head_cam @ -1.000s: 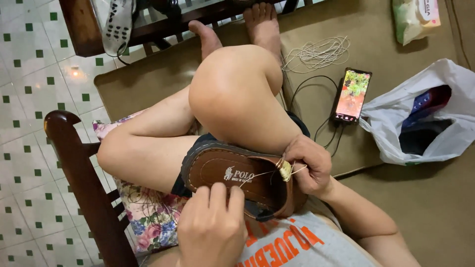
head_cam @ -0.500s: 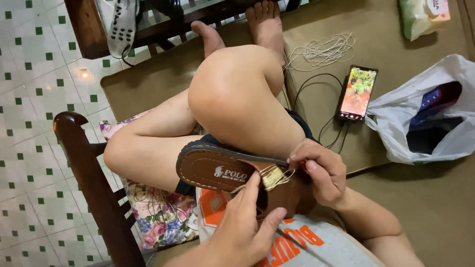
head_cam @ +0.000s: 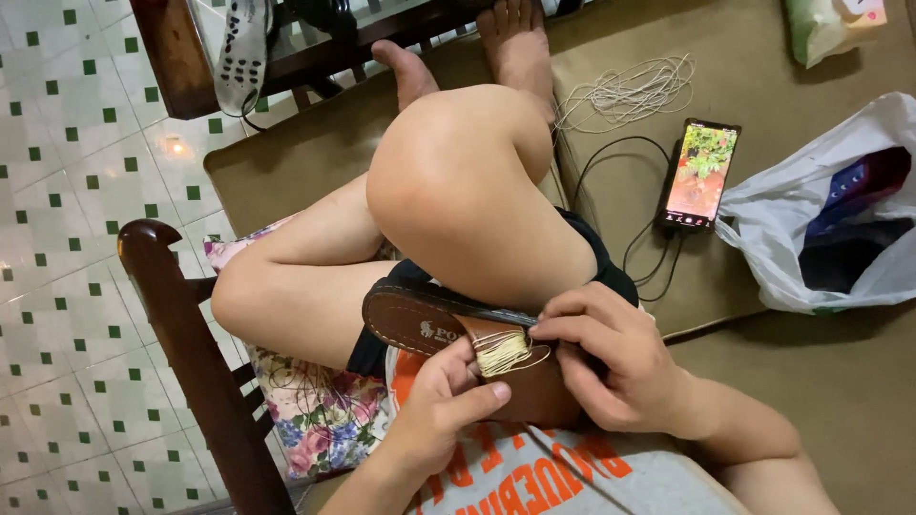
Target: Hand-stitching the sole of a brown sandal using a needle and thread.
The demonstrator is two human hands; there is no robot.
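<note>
Sandal (head_cam: 420, 324): brown, sole up, held in the lap against the raised thigh, low centre of view.
Thread wrap (head_cam: 501, 351): pale cord wound round the strap; coils lie close, none crossed.
Left hand (head_cam: 444, 405): at 7 o'clock of the wrap; fingers closed, thumb pinning the coils.
Right hand (head_cam: 611, 358): at 3 o'clock; fingers narrow, gripping the strap.
Advice: judged best to keep tension even, laying each turn tight beside the last.
Spare cord (head_cam: 625, 91): loose at 1 o'clock, well apart.
Phone (head_cam: 699, 172): beside the white bag (head_cam: 821, 238).
</note>
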